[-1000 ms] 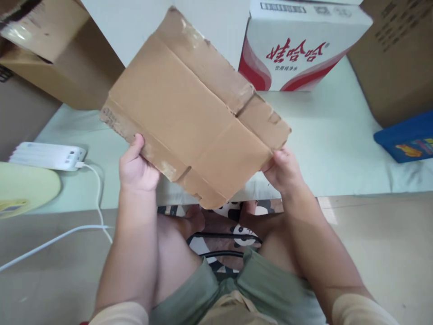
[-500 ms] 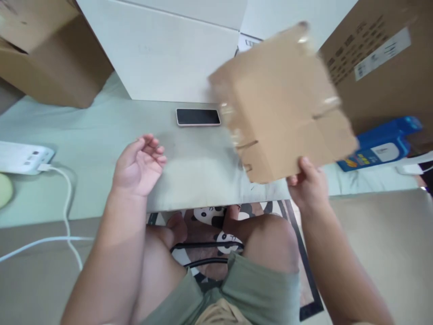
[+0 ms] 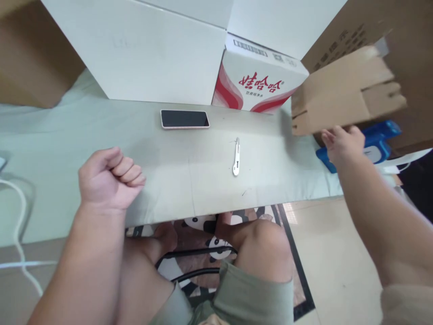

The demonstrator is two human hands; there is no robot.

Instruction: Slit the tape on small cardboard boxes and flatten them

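My right hand point(image 3: 342, 145) is out to the right, fingers tucked under the lower edge of a flattened brown cardboard box point(image 3: 341, 92), which it holds tilted in the air above a blue pack point(image 3: 384, 135). The cardboard is blurred by motion. My left hand point(image 3: 107, 179) rests near the table's front edge, curled into a fist with nothing in it. Between the hands, a small white pen-shaped cutter point(image 3: 236, 157) lies on the pale table point(image 3: 189, 176). A black phone point(image 3: 184, 119) in a pink case lies flat farther back.
A large white box point(image 3: 135, 54) and a white carton with red print point(image 3: 259, 83) stand at the back. Brown cartons stand at far left point(image 3: 30, 58) and far right point(image 3: 412, 27). A white cable point(image 3: 18, 212) runs at left. My knees and a panda mat point(image 3: 203, 225) show below.
My left hand let go of the cardboard and closed into a fist. My right hand carried the cardboard from the middle to the far right, uncovering the phone and the cutter.
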